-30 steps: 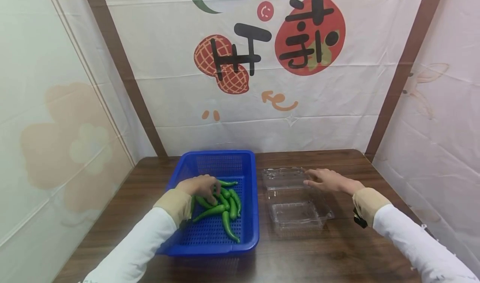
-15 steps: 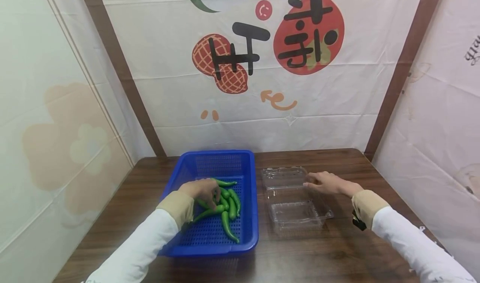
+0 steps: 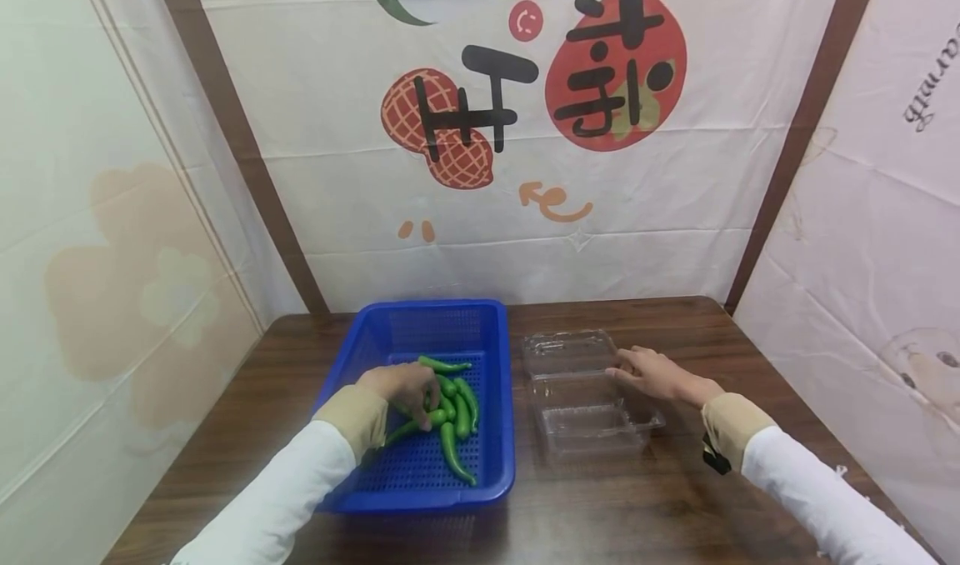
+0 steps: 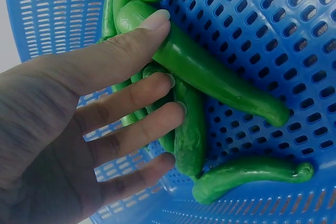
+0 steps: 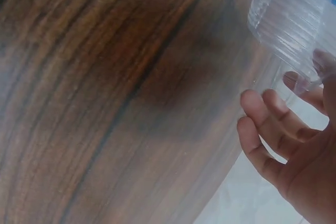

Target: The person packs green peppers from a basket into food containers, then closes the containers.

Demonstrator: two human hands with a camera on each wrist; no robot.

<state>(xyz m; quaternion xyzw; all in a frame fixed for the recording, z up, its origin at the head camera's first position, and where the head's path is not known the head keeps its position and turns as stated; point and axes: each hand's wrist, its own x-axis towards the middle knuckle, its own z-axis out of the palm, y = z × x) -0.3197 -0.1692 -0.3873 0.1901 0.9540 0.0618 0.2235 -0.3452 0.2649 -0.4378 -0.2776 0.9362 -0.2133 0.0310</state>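
Several green chili peppers (image 3: 463,411) lie heaped in a blue plastic basket (image 3: 498,465). My left hand (image 3: 401,388) reaches down into it. In the left wrist view, the thumb lies on one chili pepper (image 4: 210,72) and the index finger is hidden behind; the other fingers spread beside more peppers. To the right, a clear plastic clamshell box (image 3: 585,422) stands with its lid laid back. My right hand (image 3: 654,371) is at its right side, thumb and index finger pinching the edge of the clear plastic (image 5: 289,19), the other fingers loosely bent.
Both containers stand on a brown wooden table (image 3: 600,515). A white printed cloth (image 3: 330,182) rises behind the table, with more cloth at the left and right sides. One chili pepper (image 4: 252,177) lies apart near the basket wall.
My left hand has shifted slightly right and lower among the peppers. My right hand has stayed at the box edge, sinking slightly. The head view has turned a little to the right.
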